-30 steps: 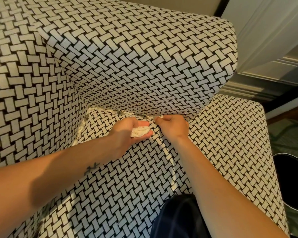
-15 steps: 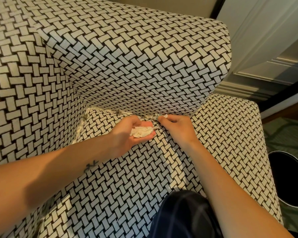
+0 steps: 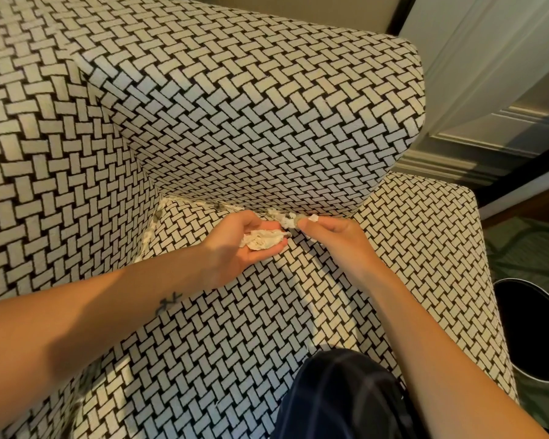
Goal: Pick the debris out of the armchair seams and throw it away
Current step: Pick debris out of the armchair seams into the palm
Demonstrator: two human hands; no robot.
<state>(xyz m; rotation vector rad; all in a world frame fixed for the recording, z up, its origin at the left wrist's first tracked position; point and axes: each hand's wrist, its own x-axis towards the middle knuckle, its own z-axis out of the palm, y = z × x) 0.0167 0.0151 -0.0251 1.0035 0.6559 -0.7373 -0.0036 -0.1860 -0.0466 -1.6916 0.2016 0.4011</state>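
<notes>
Head view, left hand (image 3: 232,248) cupped round paper scraps (image 3: 262,239), right hand (image 3: 335,239) pinching white scrap (image 3: 313,218)

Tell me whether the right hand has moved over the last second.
Yes, slightly: the right hand has drawn back from the seat seam under the armrest, pinching a paper scrap.

Seam (image 3: 184,200) between seat (image 3: 425,248) and armrest (image 3: 267,122): narrow, armrest bulk overhangs it. Left grip (image 3: 235,248), cupped round paper scraps (image 3: 262,240), and right grip (image 3: 333,239), pinching a scrap (image 3: 313,218), sit side by side at mid-seam and block it there. Seam open from left grip to backrest (image 3: 45,153) corner. Seat's right part bare. Knee (image 3: 346,391) crowds near edge. Bin (image 3: 533,327) right of seat, mouth unobstructed.
</notes>
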